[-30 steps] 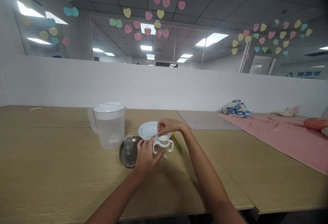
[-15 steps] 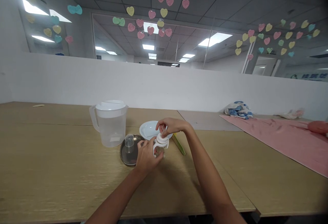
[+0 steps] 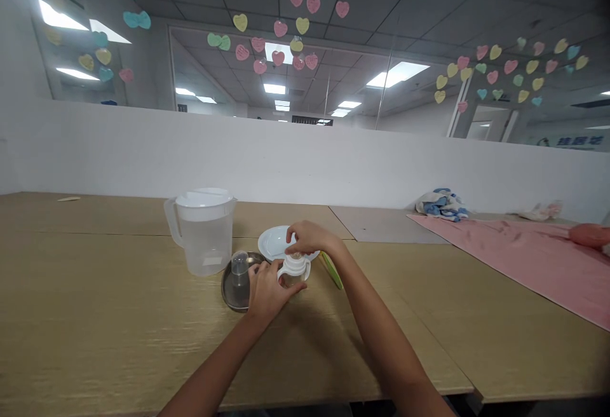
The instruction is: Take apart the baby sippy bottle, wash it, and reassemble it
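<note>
A baby bottle [image 3: 294, 269] with a white collar and side handles stands nearly upright in front of me. My left hand [image 3: 269, 287] is wrapped round its body and handle from the left. From above, my right hand [image 3: 307, 239] has its fingers closed at the pale teat [image 3: 296, 255] on the bottle's top, partly hiding it. Left of the bottle, a clear domed cap [image 3: 239, 263] stands on a round metal tray [image 3: 233, 296]. Behind my hands lies a white plate [image 3: 272, 239], partly covered by them.
A lidded clear pitcher [image 3: 207, 239] stands at the left, behind the tray. A green-handled brush or tool [image 3: 333, 272] lies right of the bottle. Farther right are a pink cloth [image 3: 515, 258] and a crumpled blue-and-white cloth [image 3: 443, 205] by the wall.
The bottle has gone from tilted to nearly upright and shifted slightly left. My right hand has moved slightly left with its fingers lower at the bottle's top.
</note>
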### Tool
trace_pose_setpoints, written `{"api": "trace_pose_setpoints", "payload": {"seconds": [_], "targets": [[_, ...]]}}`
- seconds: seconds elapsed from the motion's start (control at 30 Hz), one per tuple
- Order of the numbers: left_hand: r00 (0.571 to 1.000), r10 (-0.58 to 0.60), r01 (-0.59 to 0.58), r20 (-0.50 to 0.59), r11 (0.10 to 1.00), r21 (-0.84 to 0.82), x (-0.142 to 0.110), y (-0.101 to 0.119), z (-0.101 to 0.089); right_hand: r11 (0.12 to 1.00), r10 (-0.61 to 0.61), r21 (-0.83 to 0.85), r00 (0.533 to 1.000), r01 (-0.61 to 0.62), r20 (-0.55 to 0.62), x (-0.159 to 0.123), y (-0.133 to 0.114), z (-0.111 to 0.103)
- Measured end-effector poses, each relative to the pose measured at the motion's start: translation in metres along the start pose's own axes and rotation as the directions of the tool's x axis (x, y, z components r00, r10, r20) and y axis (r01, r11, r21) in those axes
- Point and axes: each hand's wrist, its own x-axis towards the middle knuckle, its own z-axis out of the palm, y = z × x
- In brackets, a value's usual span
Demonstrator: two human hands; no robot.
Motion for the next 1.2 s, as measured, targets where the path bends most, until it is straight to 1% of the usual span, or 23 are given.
{"api": "trace_pose_setpoints", "payload": {"seconds": [0.07,0.13,0.27,0.33,0.43,0.53,0.63,0.77,0.83,0.93,1.0,1.1,1.17,1.2], "targets": [[1.0,-0.023,0.023,-0.002,1.0,-0.004,0.0,-0.002,0.001,0.997,0.048,-0.064,0.999,-0.049,-0.009,0.0,-0.009,0.004],[0.999,-0.044,0.044,0.003,0.999,-0.002,0.0,-0.003,0.002,0.994,0.047,-0.097,0.999,-0.048,-0.017,0.0,-0.014,0.005],[0.998,-0.066,0.066,0.006,0.998,-0.002,0.001,-0.005,0.002,0.999,0.029,-0.026,0.999,-0.028,0.034,-0.003,-0.01,0.001],[0.998,-0.066,0.066,-0.002,0.998,-0.015,0.0,-0.005,0.002,1.0,-0.009,-0.025,1.0,0.009,0.011,-0.005,-0.004,-0.002],[0.998,-0.044,0.043,-0.038,0.998,-0.048,-0.001,-0.006,0.001,0.991,-0.112,-0.079,0.992,0.107,-0.059,-0.007,0.001,-0.004],[0.998,-0.017,0.012,-0.059,0.996,-0.091,-0.001,-0.005,0.0,0.984,-0.155,-0.095,0.986,0.148,-0.069,-0.005,0.002,-0.003],[0.998,-0.035,0.029,-0.046,0.992,-0.121,-0.001,-0.002,-0.001,0.983,-0.152,-0.112,0.985,0.142,-0.083,-0.002,0.001,0.0],[0.998,-0.056,0.054,-0.016,0.991,-0.123,0.0,0.001,-0.002,0.975,-0.15,-0.182,0.984,0.132,-0.093,0.0,-0.003,0.001],[0.999,-0.046,0.045,-0.008,0.993,-0.113,0.0,0.002,-0.002,0.973,-0.13,-0.203,0.986,0.108,-0.103,0.0,-0.005,0.001],[0.998,-0.059,0.058,-0.004,0.992,-0.112,0.001,0.0,-0.001,0.981,-0.085,-0.184,0.989,0.062,-0.121,-0.002,-0.003,0.002],[0.997,-0.076,0.077,0.007,0.988,-0.135,0.002,-0.001,-0.001,0.988,-0.066,-0.145,0.994,0.052,-0.088,-0.003,0.0,0.003],[0.996,-0.086,0.09,0.026,0.982,-0.167,0.003,-0.002,0.0,0.998,-0.014,-0.066,0.999,0.017,0.044,-0.002,0.002,0.007],[0.996,-0.087,0.089,0.023,0.981,-0.17,0.002,-0.002,0.0,0.997,0.041,-0.074,0.993,-0.033,0.113,-0.001,-0.003,0.01],[0.996,-0.087,0.089,0.018,0.982,-0.165,0.002,-0.002,0.001,0.992,0.066,-0.114,0.991,-0.053,0.116,0.001,-0.007,0.011]]}}
